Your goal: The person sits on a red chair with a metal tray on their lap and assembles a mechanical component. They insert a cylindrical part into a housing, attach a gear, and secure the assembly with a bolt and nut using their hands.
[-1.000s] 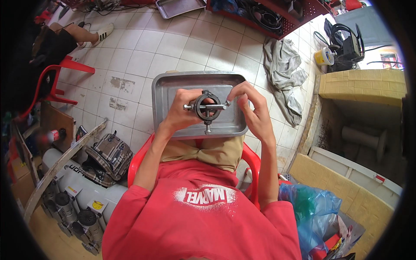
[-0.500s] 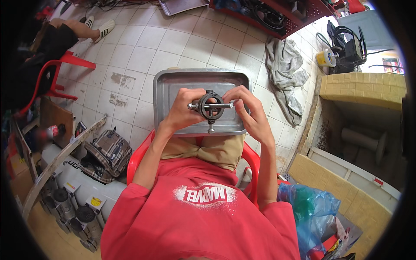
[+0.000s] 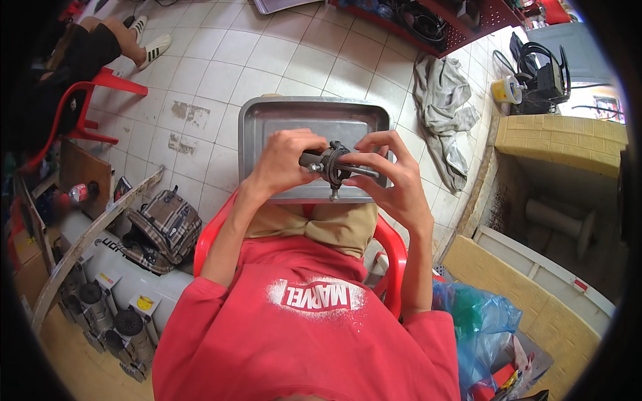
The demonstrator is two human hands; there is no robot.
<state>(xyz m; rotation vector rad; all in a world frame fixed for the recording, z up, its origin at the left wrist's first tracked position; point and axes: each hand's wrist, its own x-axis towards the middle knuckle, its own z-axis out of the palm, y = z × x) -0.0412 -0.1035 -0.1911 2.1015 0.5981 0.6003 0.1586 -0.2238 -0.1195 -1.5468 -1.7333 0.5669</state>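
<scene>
Over my lap, a dark ring-shaped metal tool (image 3: 332, 162) with bolts sticking out of it is held above the grey metal tray (image 3: 314, 113). My left hand (image 3: 284, 159) is closed round the tool's left side, its fingers partly hidden behind it. On the other side, my right hand (image 3: 398, 177) has its index finger at the ring and its thumb below, by a shiny rod (image 3: 361, 171) that points right. One bolt (image 3: 334, 193) hangs down from the ring toward me.
To the right, a grey cloth (image 3: 445, 120) lies on the tiled floor, before a yellow-edged basin (image 3: 562, 137). A plaid backpack (image 3: 164, 224) and a white tank (image 3: 124, 267) are at my left. Beyond, a person sits on a red chair (image 3: 87, 110). Blue plastic bags (image 3: 478, 321) lie near my right elbow.
The tool has turned, so its rod now slants down to the right and the ring shows more edge-on. My right fingers have come in over the ring.
</scene>
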